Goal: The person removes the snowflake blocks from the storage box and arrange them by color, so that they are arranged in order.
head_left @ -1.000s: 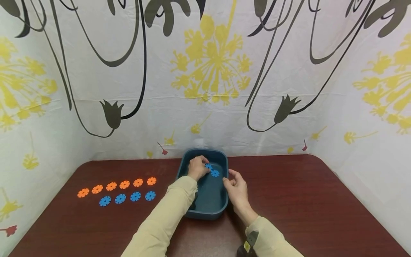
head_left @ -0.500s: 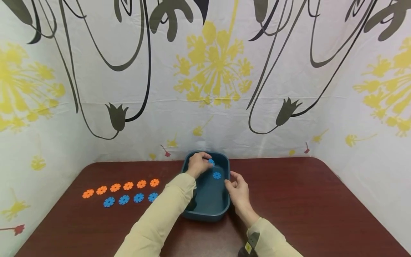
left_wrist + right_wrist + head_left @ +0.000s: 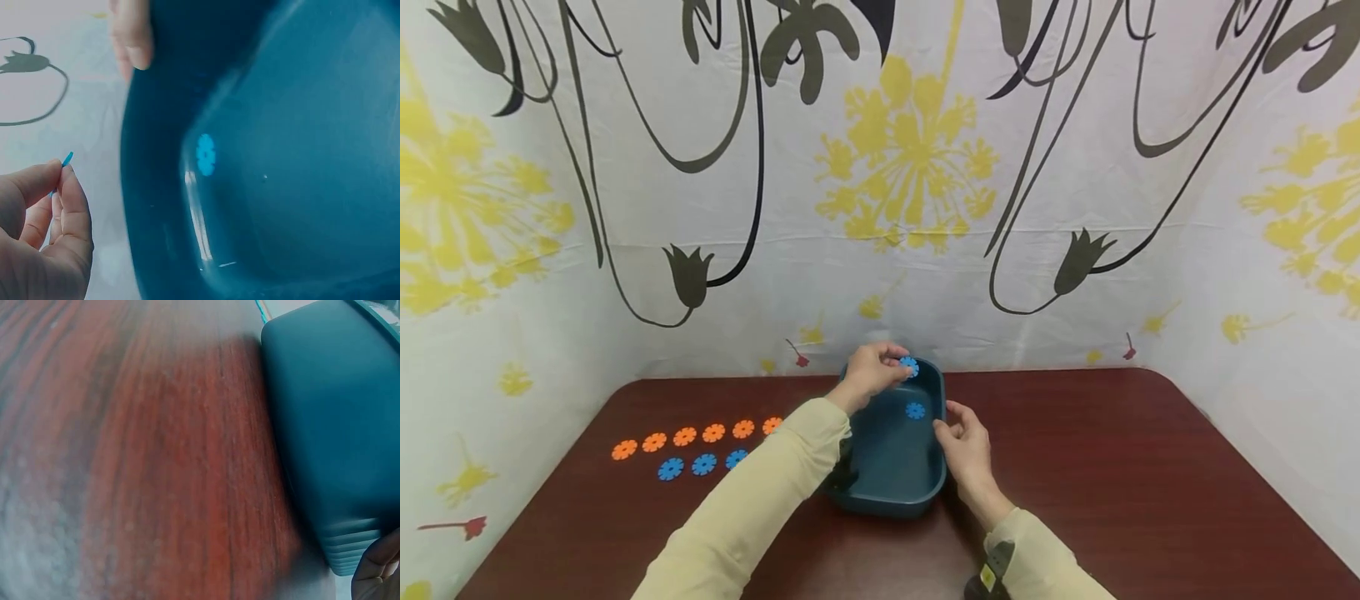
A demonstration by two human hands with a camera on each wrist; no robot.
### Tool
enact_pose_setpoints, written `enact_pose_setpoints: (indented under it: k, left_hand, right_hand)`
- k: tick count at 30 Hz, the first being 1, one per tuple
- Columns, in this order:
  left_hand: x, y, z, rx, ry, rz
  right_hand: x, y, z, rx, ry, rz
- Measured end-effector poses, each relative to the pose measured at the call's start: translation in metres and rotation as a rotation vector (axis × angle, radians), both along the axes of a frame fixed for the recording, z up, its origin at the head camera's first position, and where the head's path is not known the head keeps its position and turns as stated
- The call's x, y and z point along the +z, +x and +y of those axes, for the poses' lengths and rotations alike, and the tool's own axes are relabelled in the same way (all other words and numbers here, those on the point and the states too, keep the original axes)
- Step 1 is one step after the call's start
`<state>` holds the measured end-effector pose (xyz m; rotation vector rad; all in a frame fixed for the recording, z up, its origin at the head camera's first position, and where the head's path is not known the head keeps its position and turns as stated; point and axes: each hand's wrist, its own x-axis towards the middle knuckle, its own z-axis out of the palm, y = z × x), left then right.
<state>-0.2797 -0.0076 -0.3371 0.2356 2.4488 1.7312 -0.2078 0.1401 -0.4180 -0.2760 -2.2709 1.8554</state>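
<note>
Thumb and fingertips of my left hand (image 3: 872, 371) pinch a blue notched plastic disc (image 3: 910, 367) above the far end of a dark teal plastic bin (image 3: 891, 467). In the left wrist view that disc (image 3: 67, 159) appears edge-on between the fingertips. A second blue disc (image 3: 915, 411) lies flat on the bin's floor. My right hand (image 3: 967, 446) holds the bin's right rim with thumb and fingers. The right wrist view catches only part of the right hand (image 3: 378, 569), beside the bin's outer wall (image 3: 337, 419).
Left of the bin, on the dark red wooden table (image 3: 1075, 467), lies a row of several orange discs (image 3: 684, 436). In front of it runs a row of blue discs (image 3: 703, 464), partly covered by the left sleeve (image 3: 752, 500). A patterned cloth (image 3: 820, 275) hangs behind the table.
My left hand has lifted one blue disc from beside the other on the bin's floor, up and toward the far rim. The right hand keeps its place at the rim.
</note>
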Motion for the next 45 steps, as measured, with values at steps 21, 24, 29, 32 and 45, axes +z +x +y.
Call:
enact_pose_setpoints:
  k: [21,24,29,32,45]
  left_hand:
    - [-0.012,0.043,-0.088,0.121,0.201,-0.118]
    - [-0.020,0.049,-0.106,0.158,0.211,-0.122]
    - [-0.032,0.058,-0.138,0.182,0.227,-0.141]
    - [-0.038,0.064,-0.155,0.182,0.220,-0.156]
    - [-0.058,0.086,-0.213,0.270,0.183,-0.174]
  right_hand:
    - [-0.001,0.001,-0.001,0.010,0.048,-0.001]
    - [0.000,0.002,-0.001,0.013,0.049,0.000]
    - [0.002,0.002,-0.001,0.013,0.051,-0.002]
    - [0.001,0.002,0.000,0.014,0.051,-0.003]
    - [0.003,0.003,-0.001,0.016,0.059,0.001]
